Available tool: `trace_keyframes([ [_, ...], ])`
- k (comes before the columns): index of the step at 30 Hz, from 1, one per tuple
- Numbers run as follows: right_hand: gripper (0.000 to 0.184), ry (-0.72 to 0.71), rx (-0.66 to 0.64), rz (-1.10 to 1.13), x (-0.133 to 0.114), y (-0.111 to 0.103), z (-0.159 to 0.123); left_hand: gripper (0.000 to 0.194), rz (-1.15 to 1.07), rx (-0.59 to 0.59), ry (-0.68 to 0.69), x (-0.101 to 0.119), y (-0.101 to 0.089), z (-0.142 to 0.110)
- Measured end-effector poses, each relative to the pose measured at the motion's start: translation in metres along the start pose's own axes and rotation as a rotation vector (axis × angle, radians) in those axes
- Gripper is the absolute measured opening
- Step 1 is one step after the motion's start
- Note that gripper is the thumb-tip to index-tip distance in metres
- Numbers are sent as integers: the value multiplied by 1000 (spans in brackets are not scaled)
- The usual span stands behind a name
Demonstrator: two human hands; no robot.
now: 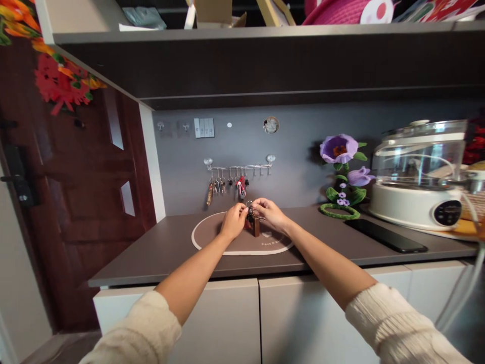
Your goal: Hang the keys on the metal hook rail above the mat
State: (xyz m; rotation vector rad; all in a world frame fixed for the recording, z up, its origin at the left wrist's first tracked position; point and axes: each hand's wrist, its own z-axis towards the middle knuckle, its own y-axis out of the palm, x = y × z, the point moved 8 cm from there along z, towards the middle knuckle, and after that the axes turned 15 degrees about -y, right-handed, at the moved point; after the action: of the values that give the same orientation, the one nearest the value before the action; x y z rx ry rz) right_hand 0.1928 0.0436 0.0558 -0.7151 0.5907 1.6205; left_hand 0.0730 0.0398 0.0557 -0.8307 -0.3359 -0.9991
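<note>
Over the mat, between the surface's front and back edges: a key bunch [250,214] is held up by its ring [249,203], between two hands.
Left hand [234,221]: thumb and fingers pinched together at the bunch's left side; whether they press the ring or the keys just under it, I cannot tell.
Right hand [270,213]: thumb and forefinger closed on the ring's right side, the wrist angled in from the right.
Brown tag [256,227]: upright below the ring, between the hands; whether its lower end touches the mat, I cannot tell.
Mat [212,235]: oval, brown with a pale rim, reaching from near the back edge to just short of the front edge.
Rail [242,167]: fixed to the wall behind the back edge, with keys hanging from its hooks, among them a gold piece [209,194] and a red one [242,186]; some right-hand hooks are bare.
Flower [339,148]: purple, near the back edge, right of the mat.
Phone [386,235]: dark, lying near the front edge.
Appliance [415,197]: white base, clear top, toward the surface's [151,247] right end.
</note>
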Motion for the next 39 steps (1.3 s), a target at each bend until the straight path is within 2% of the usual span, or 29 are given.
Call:
trace_keyframes([
  [4,30,-4,46,-6,-6,-7,6,19,76,35,16,-1,-1,0],
  [9,34,-58,9,-82,-12,-17,26,20,173,41,-8,-4,1,2],
  [12,33,-44,17,-107,-17,-22,38,20,203,46,-38,-7,0,3],
  [22,10,55,259,-97,-23,-47,88,18,209,26,-88,-9,2,3],
  [31,15,136,432,-162,-12,-56,109,18,200,26,-105,-16,4,4],
  [39,12,136,545,-201,2,-68,120,17,207,24,-114,-16,4,4],
])
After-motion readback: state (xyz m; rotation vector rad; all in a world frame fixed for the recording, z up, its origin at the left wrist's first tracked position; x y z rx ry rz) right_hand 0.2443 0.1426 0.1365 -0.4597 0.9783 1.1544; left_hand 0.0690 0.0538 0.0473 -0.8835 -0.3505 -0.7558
